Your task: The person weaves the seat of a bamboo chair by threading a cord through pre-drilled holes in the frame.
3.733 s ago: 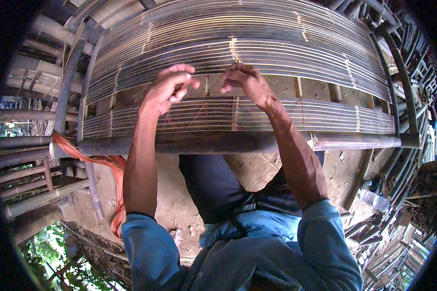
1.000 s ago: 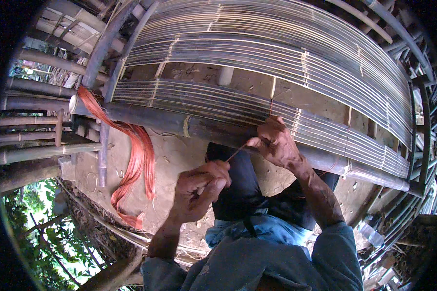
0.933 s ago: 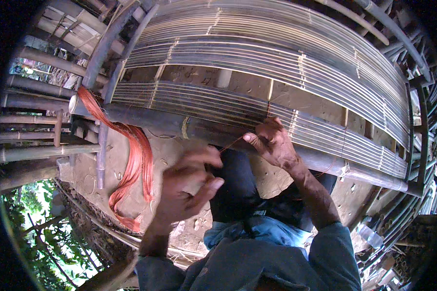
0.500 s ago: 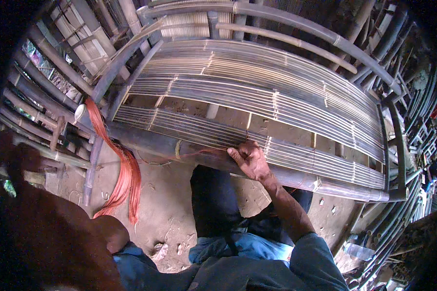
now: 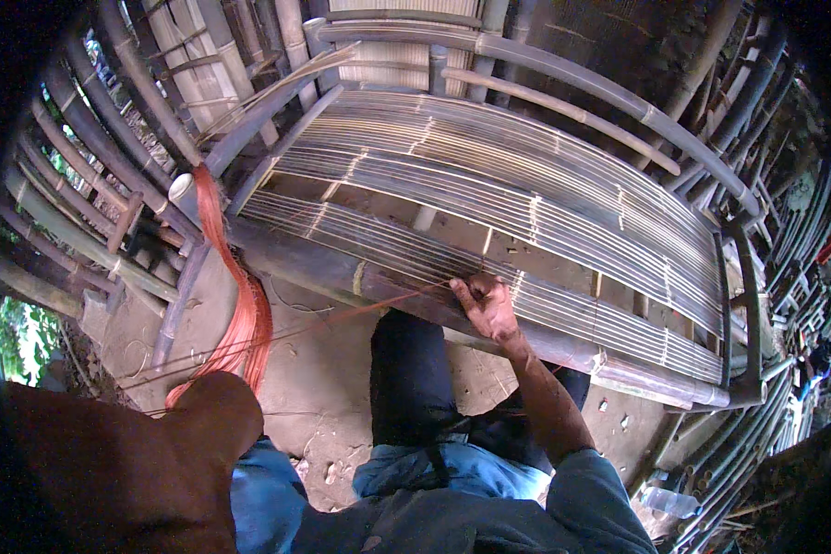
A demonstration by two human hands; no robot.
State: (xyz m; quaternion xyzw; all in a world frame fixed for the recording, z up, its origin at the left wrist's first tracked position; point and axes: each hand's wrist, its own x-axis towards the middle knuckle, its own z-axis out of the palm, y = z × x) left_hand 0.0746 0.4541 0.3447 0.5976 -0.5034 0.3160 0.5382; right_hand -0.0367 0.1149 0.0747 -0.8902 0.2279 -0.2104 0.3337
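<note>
My right hand (image 5: 487, 307) is closed at the front edge of a bamboo bench seat (image 5: 369, 231), thumb and fingers pinched together. A thin orange strand (image 5: 379, 303) runs taut from these fingers toward the lower left, over the bare ground. The fingertips press against the thin slats (image 5: 388, 247) beside the thick front pole (image 5: 295, 257); the exact grip point is partly hidden. My left arm (image 5: 157, 443) is bent out to the left, and its hand lies outside the picture. A bundle of orange strands (image 5: 240, 323) hangs over the pole's left end.
Pale ties cross the slats in rows, with gaps between slat panels. A curved bamboo backrest (image 5: 563, 60) rises behind the seat. Bamboo rails (image 5: 83, 203) stand at the left. Many bamboo poles (image 5: 748, 452) lie at the right, near a clear plastic bottle (image 5: 671, 501).
My left forearm has swung outward, and its hand has left the picture. The orange strand is now stretched taut to the left. My right hand stays at the same spot on the bench.
</note>
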